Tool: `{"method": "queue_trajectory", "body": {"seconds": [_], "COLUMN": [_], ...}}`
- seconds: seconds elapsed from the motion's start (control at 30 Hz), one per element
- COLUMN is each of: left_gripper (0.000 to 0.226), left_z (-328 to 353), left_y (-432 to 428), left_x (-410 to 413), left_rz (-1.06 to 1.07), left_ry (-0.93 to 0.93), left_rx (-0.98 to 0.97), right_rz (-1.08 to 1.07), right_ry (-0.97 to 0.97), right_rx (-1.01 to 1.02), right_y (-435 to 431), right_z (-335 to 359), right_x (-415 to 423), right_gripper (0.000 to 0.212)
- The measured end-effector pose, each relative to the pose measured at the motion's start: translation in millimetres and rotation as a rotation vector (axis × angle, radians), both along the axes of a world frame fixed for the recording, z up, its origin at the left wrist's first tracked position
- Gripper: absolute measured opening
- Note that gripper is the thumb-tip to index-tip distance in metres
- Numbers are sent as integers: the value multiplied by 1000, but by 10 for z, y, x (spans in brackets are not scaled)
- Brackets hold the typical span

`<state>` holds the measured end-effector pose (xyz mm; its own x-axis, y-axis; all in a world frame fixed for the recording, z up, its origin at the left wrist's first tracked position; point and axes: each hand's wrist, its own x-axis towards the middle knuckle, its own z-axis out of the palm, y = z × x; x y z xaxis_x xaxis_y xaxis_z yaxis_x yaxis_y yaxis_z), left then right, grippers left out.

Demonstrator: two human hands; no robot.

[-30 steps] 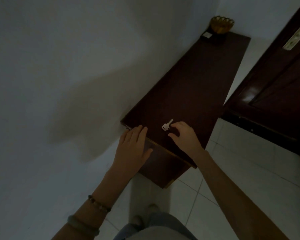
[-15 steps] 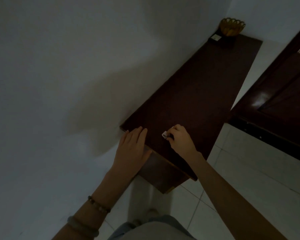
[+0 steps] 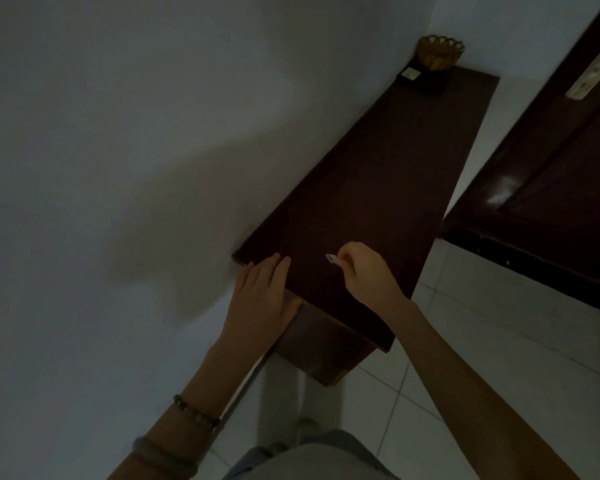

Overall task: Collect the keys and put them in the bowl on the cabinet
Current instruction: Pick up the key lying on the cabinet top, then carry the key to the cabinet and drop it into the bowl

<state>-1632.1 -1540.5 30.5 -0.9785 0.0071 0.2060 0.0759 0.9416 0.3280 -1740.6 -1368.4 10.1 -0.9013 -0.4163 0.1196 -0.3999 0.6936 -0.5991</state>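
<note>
Right hand (image 3: 368, 273) fingers (image 3: 347, 258) pinching key (image 3: 332, 258), blade hidden, room dim

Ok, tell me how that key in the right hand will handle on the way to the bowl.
The key looks small, flat and metallic, so probably stiff and light. Pinched only by the right hand fingertips, it could slip. Dropped on the cabinet, it would likely lie flat, not roll.

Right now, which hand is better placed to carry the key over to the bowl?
The right hand. It already pinches the key between its fingertips, on the open side of the cabinet. The left hand lies flat and empty on the near corner. The bowl sits at the far end.
</note>
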Motion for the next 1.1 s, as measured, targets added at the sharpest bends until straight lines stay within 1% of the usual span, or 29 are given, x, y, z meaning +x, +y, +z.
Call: {"method": "queue_trajectory", "body": {"seconds": [0.1, 0.2, 0.37, 0.43, 0.53, 0.63, 0.7, 0.8, 0.97, 1.03, 1.1], "left_gripper": [57, 55, 53, 54, 53, 42, 36, 33, 27, 23, 15], "left_z": [20, 67, 162, 174, 172, 168, 165, 153, 126, 121, 127], "left_y": [62, 126, 220, 246, 290, 355, 403, 483, 671, 759, 847], "left_x": [-11, -10, 48, 89, 153, 231, 283, 322, 310, 281, 228], "left_rz": [-56, -113, -204, -241, -282, -341, -398, -430, -490, -475, -447], "left_ry": [32, 45, 53, 27, 18, 78, 65, 36, 110, 71, -11], "left_rx": [57, 187, 415, 490, 526, 520, 550, 588, 567, 585, 632], "right_rz": [-3, -45, -111, -124, -154, -180, -206, -261, -331, -382, -431], "right_ry": [4, 8, -82, -115, -163, -223, -237, -233, -197, -155, -93], "right_rx": [-94, -180, -361, -424, -550, -653, -689, -710, -697, -637, -525], "right_y": [77, 124, 160, 172, 179, 205, 236, 300, 499, 623, 784], "right_z": [171, 297, 439, 495, 562, 587, 588, 598, 602, 586, 567], "right_x": [150, 328, 655, 792, 983, 1158, 1264, 1387, 1521, 1561, 1607], "right_gripper": [5, 9, 17, 19, 20, 15, 11, 12, 14, 14, 15]}}
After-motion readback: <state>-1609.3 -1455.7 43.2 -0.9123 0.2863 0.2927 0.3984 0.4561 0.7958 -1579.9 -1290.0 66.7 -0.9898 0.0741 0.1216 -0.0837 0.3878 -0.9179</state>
